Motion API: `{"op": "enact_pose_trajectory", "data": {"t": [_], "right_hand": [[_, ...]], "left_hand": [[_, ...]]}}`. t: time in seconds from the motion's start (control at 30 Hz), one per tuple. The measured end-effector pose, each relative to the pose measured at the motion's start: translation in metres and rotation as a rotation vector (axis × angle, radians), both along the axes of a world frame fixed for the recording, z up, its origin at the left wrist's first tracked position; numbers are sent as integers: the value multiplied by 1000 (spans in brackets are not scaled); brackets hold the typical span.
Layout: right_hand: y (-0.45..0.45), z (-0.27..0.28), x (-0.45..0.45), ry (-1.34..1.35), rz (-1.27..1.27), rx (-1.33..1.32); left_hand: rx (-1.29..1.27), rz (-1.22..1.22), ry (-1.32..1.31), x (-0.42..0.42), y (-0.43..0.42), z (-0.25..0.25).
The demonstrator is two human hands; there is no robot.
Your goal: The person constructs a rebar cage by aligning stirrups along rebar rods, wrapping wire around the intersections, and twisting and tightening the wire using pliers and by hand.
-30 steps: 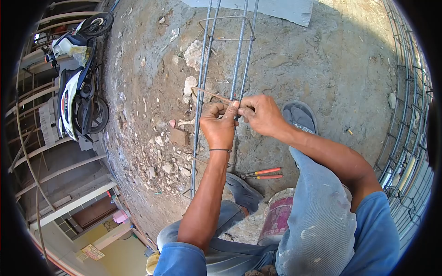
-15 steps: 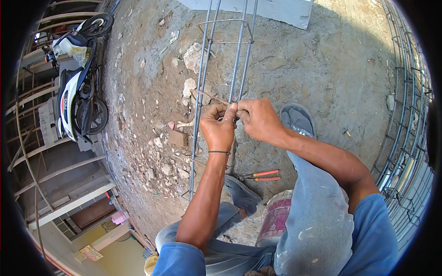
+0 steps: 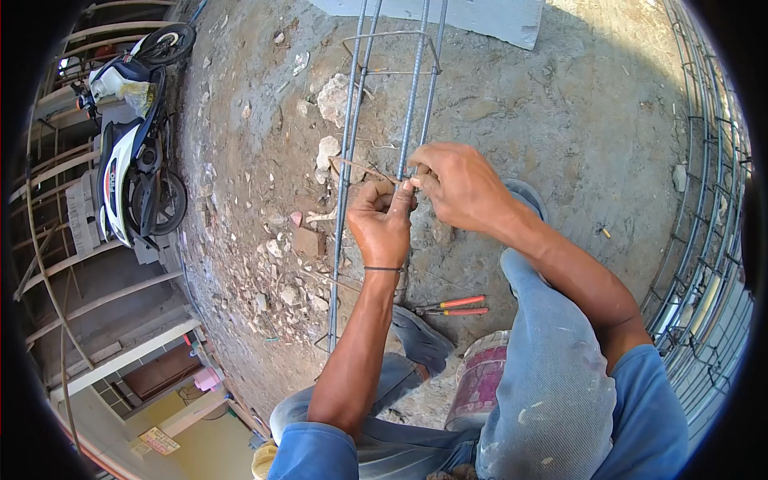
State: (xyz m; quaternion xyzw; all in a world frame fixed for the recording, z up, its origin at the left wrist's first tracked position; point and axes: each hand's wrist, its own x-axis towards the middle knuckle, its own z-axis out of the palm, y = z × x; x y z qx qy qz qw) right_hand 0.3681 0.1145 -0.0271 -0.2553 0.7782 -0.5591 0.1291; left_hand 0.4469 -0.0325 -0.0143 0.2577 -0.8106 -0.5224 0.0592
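The left hand (image 3: 379,230) clamps its fingers on the steel bar (image 3: 411,104); the right hand (image 3: 464,188) arches beside it, its grip, I can't tell.

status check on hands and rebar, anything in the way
Bare left hand pinching at ribbed grey steel bars; bare right hand close beside it, fingers curled. Red-handled metal pliers on dirt ground, apart from both hands. No obstruction visible.

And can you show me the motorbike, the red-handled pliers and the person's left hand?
Motorbike (image 3: 121,178): head view, on its white side panel.
Red-handled pliers (image 3: 462,302): head view, on the upper handle.
Left hand (image 3: 380,232): head view, on the back of the hand.
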Motion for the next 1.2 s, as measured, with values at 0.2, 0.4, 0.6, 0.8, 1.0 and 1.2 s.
{"op": "enact_pose_trajectory", "data": {"t": [0.2,0.4,0.6,0.8,1.0,1.2], "right_hand": [[-20,3,0,83,10,-162],[-13,-15,10,61,-86,-314],[-12,-19,17,-363,-134,-467],[-5,-22,21,-272,-123,-484],[-11,-38,10,-1027,-106,-704],[-19,-35,-12,-1507,-45,-506]], "left_hand": [[58,63,33,5,-5,-8],[82,60,43,1,2,0],[418,-14,-194,-6,-24,18],[375,124,-276,-15,-18,15],[332,170,-209,-14,-12,13],[348,228,-209,-15,-8,15]]}}
